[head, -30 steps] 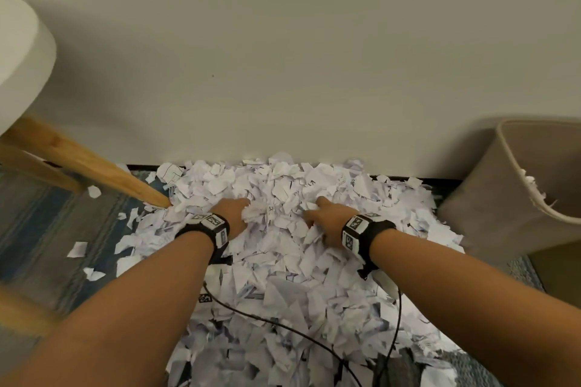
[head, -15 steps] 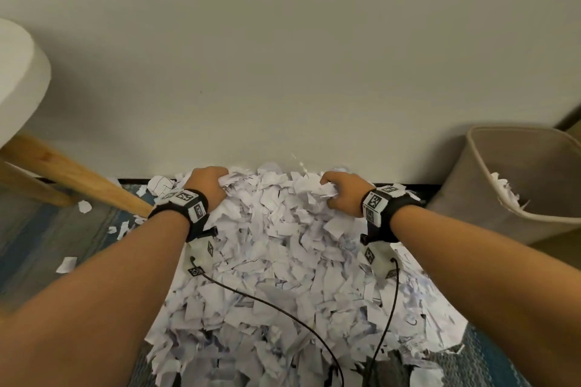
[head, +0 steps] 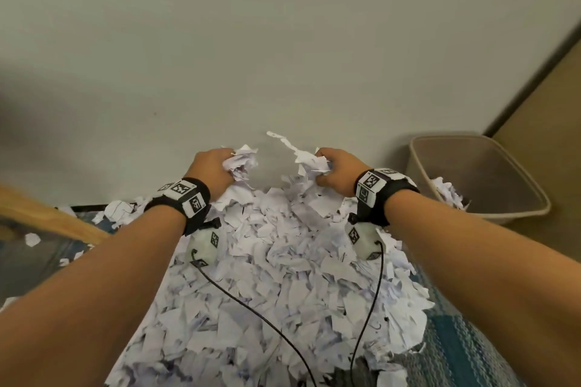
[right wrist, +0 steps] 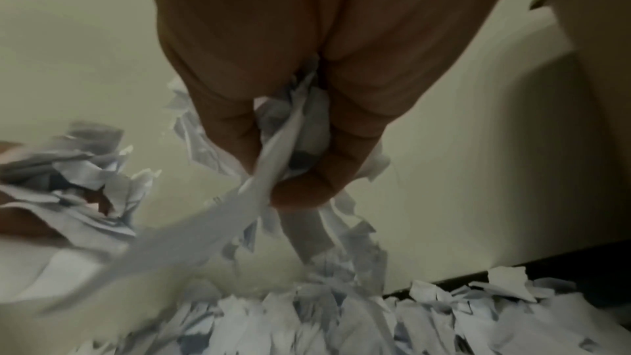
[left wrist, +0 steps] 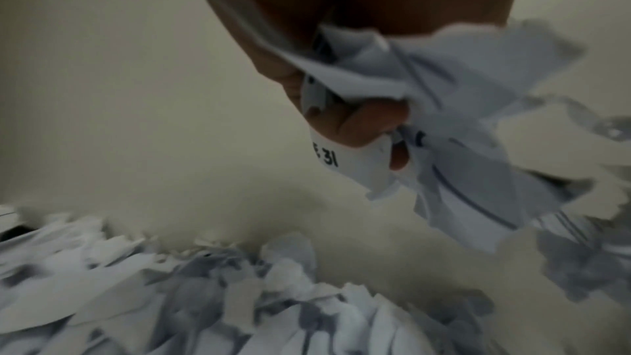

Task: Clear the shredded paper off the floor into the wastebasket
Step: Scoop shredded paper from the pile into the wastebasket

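A big heap of white shredded paper (head: 283,276) covers the floor against the wall. My left hand (head: 217,168) is raised above the heap's far edge and grips a crumpled handful of scraps (head: 240,163); in the left wrist view the fingers (left wrist: 362,123) curl round that wad (left wrist: 444,96). My right hand (head: 333,173) is raised beside it and grips another handful (head: 309,162), with a strip trailing out (right wrist: 211,226). The beige wastebasket (head: 490,166) stands at the right by the wall, holding some scraps (head: 446,192).
A wooden furniture leg (head: 53,220) slants across the left over the blue striped rug (head: 465,345). Loose scraps (head: 33,239) lie beside it. Black cables (head: 257,317) run from the wrist cameras over the heap. A tan panel (head: 547,104) stands behind the wastebasket.
Both hands dug into the heap's far edge, closed on handfuls of scraps and lifted them up off the pile. The view swung right, showing more of the wastebasket.
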A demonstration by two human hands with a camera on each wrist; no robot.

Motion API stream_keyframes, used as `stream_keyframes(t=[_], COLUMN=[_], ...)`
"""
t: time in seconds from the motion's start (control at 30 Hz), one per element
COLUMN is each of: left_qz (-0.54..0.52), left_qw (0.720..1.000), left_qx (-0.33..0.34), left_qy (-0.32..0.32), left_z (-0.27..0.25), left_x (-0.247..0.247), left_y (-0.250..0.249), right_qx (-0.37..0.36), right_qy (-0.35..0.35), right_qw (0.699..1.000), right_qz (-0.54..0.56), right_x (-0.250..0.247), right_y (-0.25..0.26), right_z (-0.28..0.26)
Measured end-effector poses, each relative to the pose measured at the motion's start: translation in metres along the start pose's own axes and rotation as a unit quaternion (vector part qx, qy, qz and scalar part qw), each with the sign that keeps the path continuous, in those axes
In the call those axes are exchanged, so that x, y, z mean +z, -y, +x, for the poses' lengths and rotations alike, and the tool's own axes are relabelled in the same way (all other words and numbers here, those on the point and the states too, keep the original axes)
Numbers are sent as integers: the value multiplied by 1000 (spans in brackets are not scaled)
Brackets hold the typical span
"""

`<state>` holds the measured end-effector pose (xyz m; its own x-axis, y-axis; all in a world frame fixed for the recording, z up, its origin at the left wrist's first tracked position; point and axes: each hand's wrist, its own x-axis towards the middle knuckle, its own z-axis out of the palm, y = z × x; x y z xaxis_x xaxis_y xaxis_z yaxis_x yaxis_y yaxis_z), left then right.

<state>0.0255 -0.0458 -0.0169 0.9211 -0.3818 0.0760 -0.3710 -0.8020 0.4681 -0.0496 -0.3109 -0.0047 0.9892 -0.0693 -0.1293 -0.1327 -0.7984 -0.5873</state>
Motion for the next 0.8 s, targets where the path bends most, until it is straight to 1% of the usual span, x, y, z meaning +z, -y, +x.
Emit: stream_keyframes(t=[0.1, 0.17, 0.23, 0.33, 0.47, 0.53, 0.63, 0.8], left_qz=[-33, -61, -87, -125, -206, -239, -276, -326], left_qw=[998, 996, 992, 984, 966, 956, 944, 930], left_qx=[37, 53, 67, 91, 123, 138, 150, 137], left_qy=[-27, -42, -60, -83, -95, -97, -98, -99], left_z=[13, 23, 31, 38, 50, 55, 59, 64], left_x=[5, 11, 17, 23, 41, 52, 67, 95], left_y=[-27, -47, -74, -116, -185, -219, -263, -313], right_qx=[15, 36, 54, 87, 116, 124, 147, 192], right_qy=[-33, -85, -151, -228, -316, -351, -377, -385], right_qw=[999, 994, 982, 955, 904, 885, 870, 868], right_qz=[31, 60, 94, 167, 265, 279, 283, 247], right_x=[-19, -35, -52, -77, -110, -123, -137, -147], right_y=[-9, -19, -33, -47, -72, -83, -97, -131], right_z=[-4, -8, -14, -26, -44, -53, -67, -86])
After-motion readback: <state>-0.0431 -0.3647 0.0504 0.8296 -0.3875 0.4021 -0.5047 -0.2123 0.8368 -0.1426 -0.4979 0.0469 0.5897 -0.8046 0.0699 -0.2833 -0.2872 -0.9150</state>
